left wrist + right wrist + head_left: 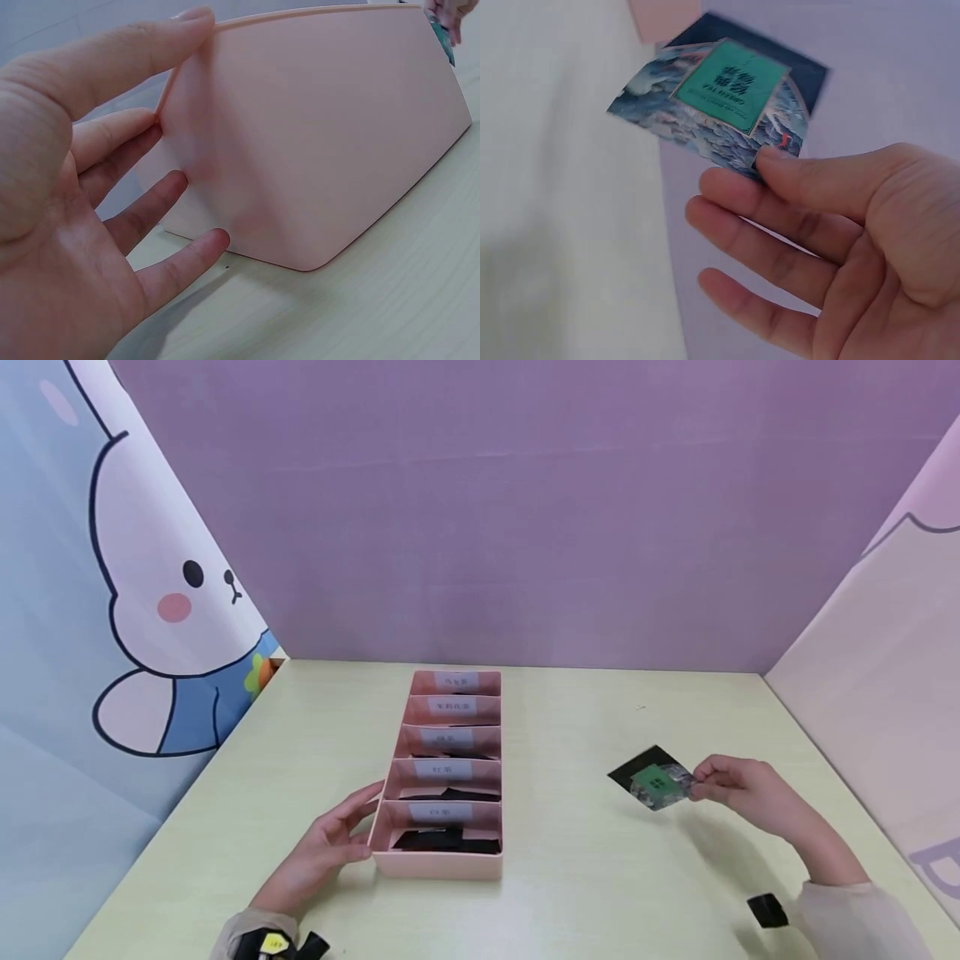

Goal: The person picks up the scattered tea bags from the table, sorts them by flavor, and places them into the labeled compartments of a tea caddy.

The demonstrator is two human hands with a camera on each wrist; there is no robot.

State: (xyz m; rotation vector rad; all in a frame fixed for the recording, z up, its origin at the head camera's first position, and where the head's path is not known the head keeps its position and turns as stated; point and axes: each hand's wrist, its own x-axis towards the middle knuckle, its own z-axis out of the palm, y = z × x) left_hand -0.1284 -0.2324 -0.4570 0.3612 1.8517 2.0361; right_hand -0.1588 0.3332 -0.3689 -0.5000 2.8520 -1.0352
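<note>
A pink divided box (438,866) stands on the table, with labelled compartments in a row from front to back. Black packets (447,841) lie in the nearer compartments. My left hand (330,843) is at the box's near left corner. In the left wrist view, its thumb lies at the rim and its fairly straight fingers (169,262) touch or nearly touch the wall. Off to the right, my right hand (750,789) pinches a green tea bag packet (655,781) by one corner, above the table. The right wrist view shows its green label (735,86) reading GREEN TEA.
The pale table (570,877) meets a purple backdrop (525,527) behind. A rabbit-print panel (150,610) borders the left and a pale panel (892,677) the right. Black straps (273,943) are on the left wrist; a small black piece (768,911) is by the right sleeve.
</note>
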